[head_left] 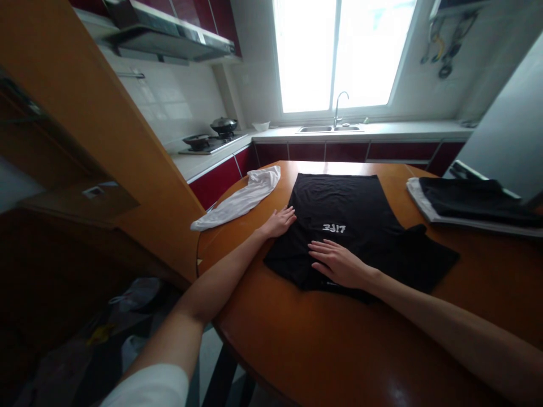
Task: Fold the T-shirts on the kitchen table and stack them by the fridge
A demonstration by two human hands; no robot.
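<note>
A black T-shirt (348, 206) with white lettering on its chest lies spread on the wooden table (322, 345), its collar end towards me. The lettering reads upside down from here. At the shirt's left edge rests my left hand (279, 222), flat, with its fingertips on the cloth. My right hand (339, 264) lies palm down on the shirt just below the lettering, fingers extended and slightly apart. Neither hand grips the fabric. The sleeve on the right is spread out, with a small bunched fold above it.
A crumpled white garment (244, 198) lies at the table's left edge. Folded black and white clothes (470, 203) are stacked at the right. Beyond the table are a stove (214, 144) with pans and a counter with a sink (316, 129). Plastic bags (138, 294) lie on the floor.
</note>
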